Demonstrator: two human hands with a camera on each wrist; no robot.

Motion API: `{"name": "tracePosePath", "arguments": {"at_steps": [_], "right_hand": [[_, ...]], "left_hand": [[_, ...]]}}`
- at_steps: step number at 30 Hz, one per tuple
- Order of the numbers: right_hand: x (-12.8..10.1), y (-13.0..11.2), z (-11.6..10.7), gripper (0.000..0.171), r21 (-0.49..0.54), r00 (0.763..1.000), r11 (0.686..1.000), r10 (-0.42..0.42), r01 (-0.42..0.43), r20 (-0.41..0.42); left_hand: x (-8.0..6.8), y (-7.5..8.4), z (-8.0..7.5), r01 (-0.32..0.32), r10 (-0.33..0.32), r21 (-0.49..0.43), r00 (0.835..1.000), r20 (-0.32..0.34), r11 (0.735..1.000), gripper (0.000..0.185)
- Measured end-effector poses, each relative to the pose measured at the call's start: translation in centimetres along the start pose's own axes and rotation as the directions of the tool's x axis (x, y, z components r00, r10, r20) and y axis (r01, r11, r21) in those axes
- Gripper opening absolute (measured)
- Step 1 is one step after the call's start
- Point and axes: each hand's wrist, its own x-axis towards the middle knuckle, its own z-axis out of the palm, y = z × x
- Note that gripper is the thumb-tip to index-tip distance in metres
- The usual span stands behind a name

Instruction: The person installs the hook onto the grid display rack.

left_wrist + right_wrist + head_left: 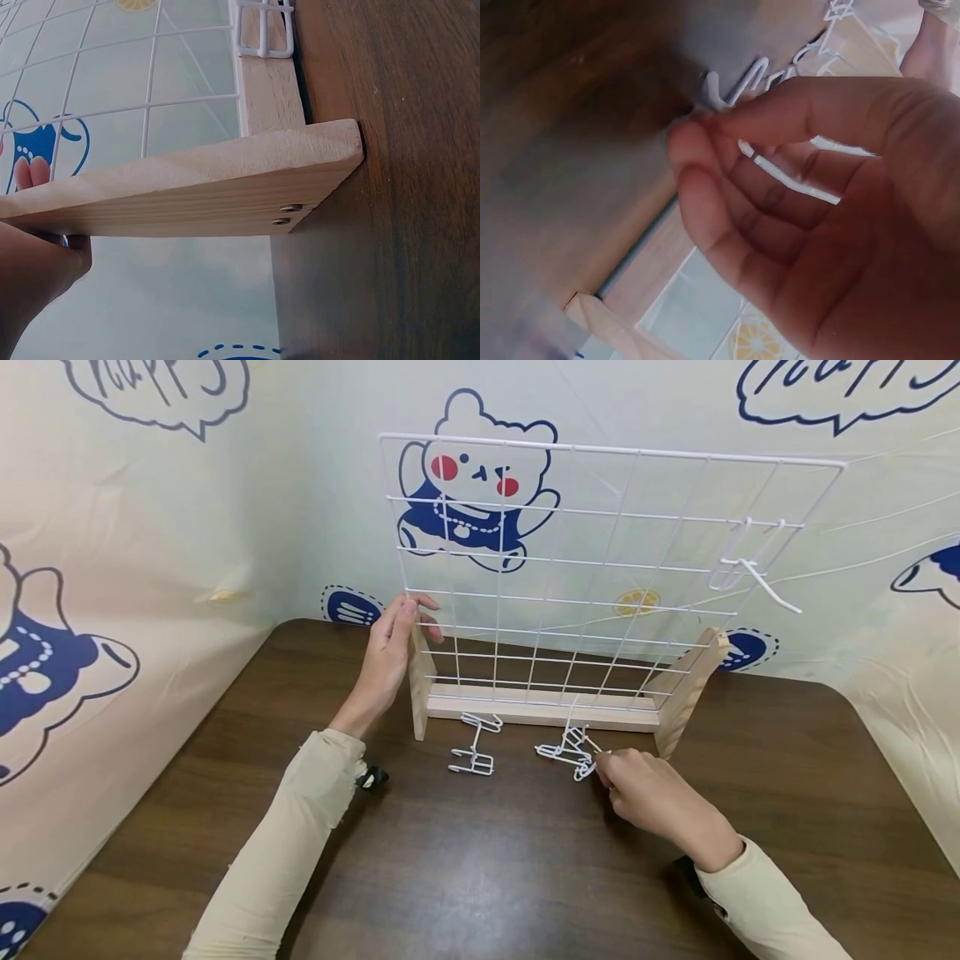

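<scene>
A white wire grid panel (600,448) stands tilted in a wooden stand (540,712). My left hand (390,643) grips the stand's left side board (225,187) near its upper end, thumb on the near side and fingers round behind. Down on the right, my right hand (648,789) pinches a white wire hook (799,186) between thumb and fingertips, partly hidden by the fingers. That hook overlaps a small tangle of white wire hooks (576,752) in front of the stand. Another white hook (477,763) lies to the left, apart from the tangle.
One white hook (772,592) hangs on the grid's upper right, its prong jutting toward me. The brown wooden table (480,860) ends at a patterned cloth backdrop (315,485) behind the stand. The right side board (693,693) rises close beside my right hand.
</scene>
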Motion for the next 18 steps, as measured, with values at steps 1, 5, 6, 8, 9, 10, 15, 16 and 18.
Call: {"name": "tracePosePath", "arguments": {"at_steps": [1,5,6,8,9,10,15,16,18], "right_hand": [[-0.04,0.06,-0.02,0.033,-0.013,1.000,1.000,0.012,-0.012,-0.007],[-0.01,0.14,0.11,0.026,-0.046,0.998,0.998,0.045,-0.047,-0.037],[0.01,0.15,0.19,0.024,-0.048,0.998,0.998,0.048,-0.050,-0.042],[0.02,0.10,0.29,0.021,-0.052,0.998,0.997,0.049,-0.052,-0.047],[0.01,0.09,0.34,0.020,-0.050,0.998,0.997,0.049,-0.051,-0.044],[-0.02,0.10,0.40,0.018,-0.048,0.998,0.998,0.048,-0.050,-0.039],[-0.17,0.26,0.62,0.009,-0.047,0.997,0.996,0.076,-0.075,0.007],[-0.18,0.29,0.60,0.010,-0.047,0.996,0.995,0.087,-0.086,0.018],[-0.22,0.30,0.53,0.015,-0.042,0.993,0.993,0.110,-0.108,0.041]], "left_hand": [[0.01,-0.02,0.02,-0.002,0.002,0.000,1.000,-0.001,1.000,0.039],[0.03,-0.07,0.06,-0.005,0.005,0.005,1.000,-0.002,1.000,0.039],[0.02,-0.10,0.05,-0.005,0.005,0.007,1.000,-0.003,1.000,0.039],[0.01,-0.15,0.04,-0.005,0.005,0.009,1.000,-0.005,1.000,0.040],[0.00,-0.12,0.04,-0.006,0.006,0.010,1.000,-0.006,1.000,0.040],[-0.01,-0.10,0.04,-0.007,0.007,0.011,1.000,-0.007,1.000,0.041],[-0.06,0.03,0.06,-0.008,0.008,0.014,1.000,-0.006,1.000,0.041],[-0.06,0.03,0.07,-0.008,0.008,0.015,1.000,-0.005,1.000,0.041],[-0.07,0.04,0.11,-0.008,0.008,0.012,1.000,-0.004,1.000,0.041]]}}
